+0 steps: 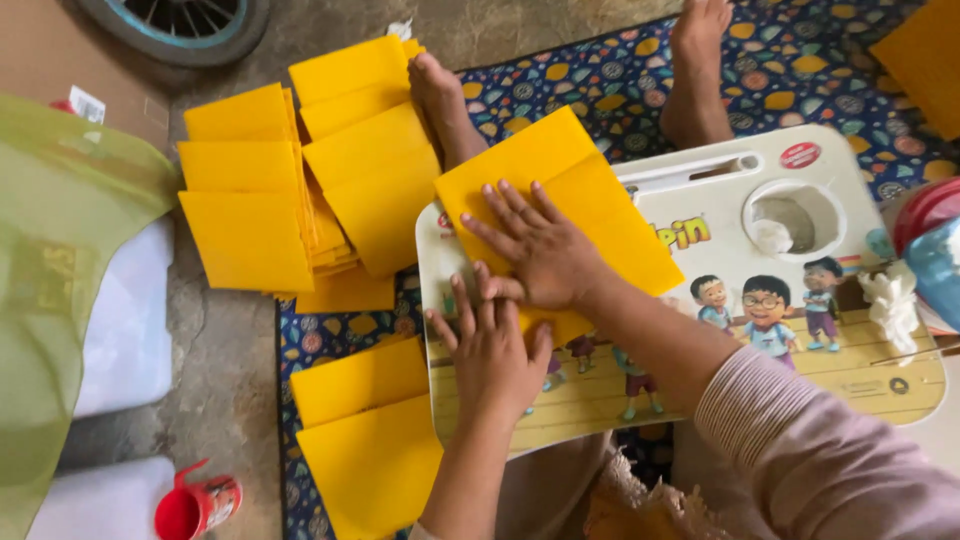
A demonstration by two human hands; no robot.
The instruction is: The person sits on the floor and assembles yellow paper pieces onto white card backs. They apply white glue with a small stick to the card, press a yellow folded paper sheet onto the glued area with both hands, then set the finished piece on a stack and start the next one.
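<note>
Both hands flat, fingers spread, gripping nothing: right hand [540, 250] presses yellow sheet [590, 215] on lap tray [860, 370]; left hand [490, 350] just below, touching sheet edge. Yellow stacks [300, 190] lie beyond the fingertips.

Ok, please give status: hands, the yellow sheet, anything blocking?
Left hand and right hand both flat, pressing yellow sheet on lap tray. Nothing gripped. Yellow stacks lie apart on floor; nothing blocking.
</note>
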